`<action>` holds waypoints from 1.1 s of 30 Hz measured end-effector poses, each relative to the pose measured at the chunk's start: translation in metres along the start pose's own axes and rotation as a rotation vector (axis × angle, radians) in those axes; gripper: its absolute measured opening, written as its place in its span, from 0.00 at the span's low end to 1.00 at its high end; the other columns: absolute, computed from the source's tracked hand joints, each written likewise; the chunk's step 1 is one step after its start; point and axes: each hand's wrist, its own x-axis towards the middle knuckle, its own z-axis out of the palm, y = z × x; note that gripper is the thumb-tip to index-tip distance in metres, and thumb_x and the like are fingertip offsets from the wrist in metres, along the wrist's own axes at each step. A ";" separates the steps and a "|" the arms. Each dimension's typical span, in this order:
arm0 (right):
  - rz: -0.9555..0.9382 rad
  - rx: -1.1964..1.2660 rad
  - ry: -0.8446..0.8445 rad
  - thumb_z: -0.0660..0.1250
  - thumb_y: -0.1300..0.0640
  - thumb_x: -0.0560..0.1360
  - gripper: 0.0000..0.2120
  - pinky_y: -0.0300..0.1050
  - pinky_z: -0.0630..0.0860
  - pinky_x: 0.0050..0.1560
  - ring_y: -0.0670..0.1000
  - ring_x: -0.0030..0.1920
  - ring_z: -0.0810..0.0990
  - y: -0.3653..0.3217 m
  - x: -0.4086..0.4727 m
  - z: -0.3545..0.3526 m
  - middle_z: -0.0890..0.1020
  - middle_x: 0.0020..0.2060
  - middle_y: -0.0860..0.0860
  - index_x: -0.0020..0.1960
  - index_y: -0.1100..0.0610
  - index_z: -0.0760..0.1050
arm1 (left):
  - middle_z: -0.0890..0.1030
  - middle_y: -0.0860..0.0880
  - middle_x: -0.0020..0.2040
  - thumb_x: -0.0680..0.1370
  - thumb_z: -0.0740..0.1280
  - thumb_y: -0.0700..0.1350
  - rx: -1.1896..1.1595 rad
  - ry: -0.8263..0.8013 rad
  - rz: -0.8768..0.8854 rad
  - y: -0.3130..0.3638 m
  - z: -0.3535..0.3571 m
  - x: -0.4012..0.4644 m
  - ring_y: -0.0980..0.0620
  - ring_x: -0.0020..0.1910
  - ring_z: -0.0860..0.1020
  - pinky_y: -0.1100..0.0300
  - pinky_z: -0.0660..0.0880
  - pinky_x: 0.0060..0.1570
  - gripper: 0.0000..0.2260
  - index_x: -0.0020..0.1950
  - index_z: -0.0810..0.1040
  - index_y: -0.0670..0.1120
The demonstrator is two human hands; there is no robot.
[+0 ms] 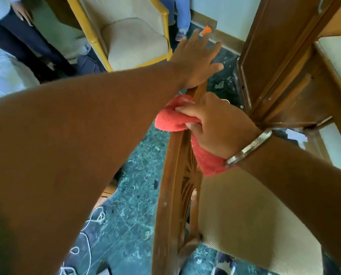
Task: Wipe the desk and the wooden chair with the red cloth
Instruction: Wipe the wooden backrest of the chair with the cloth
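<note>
Now red cloth [173, 120] in right hand [219, 126].

Both forearms are bare; a silver metal bangle [249, 148] circles the right wrist.

Head view, steeply downward, close over the wooden chair [171, 175].

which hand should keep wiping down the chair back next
Right. The right hand already grips the red cloth against the chair back; the left hand lies flat on the top of it, steadying the chair.
</note>
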 end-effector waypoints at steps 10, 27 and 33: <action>-0.257 0.137 -0.284 0.58 0.48 0.73 0.21 0.46 0.76 0.31 0.50 0.37 0.76 -0.057 -0.122 0.011 0.75 0.44 0.49 0.66 0.38 0.67 | 0.44 0.40 0.82 0.83 0.47 0.64 -0.184 -0.036 0.027 0.039 0.019 -0.067 0.41 0.81 0.40 0.43 0.42 0.76 0.32 0.82 0.45 0.48; -0.161 0.097 -0.280 0.50 0.43 0.76 0.20 0.45 0.78 0.37 0.48 0.39 0.76 -0.088 -0.163 0.019 0.74 0.48 0.47 0.68 0.33 0.61 | 0.46 0.39 0.82 0.82 0.45 0.65 -0.339 0.033 -0.093 0.061 0.025 -0.144 0.41 0.81 0.43 0.44 0.43 0.77 0.34 0.82 0.47 0.46; -0.057 -0.039 -0.037 0.59 0.48 0.78 0.19 0.50 0.76 0.44 0.57 0.47 0.76 -0.074 -0.109 0.023 0.73 0.55 0.52 0.68 0.35 0.68 | 0.49 0.40 0.82 0.83 0.47 0.61 -0.376 0.059 -0.045 0.055 0.032 -0.140 0.40 0.81 0.44 0.42 0.44 0.76 0.30 0.82 0.50 0.49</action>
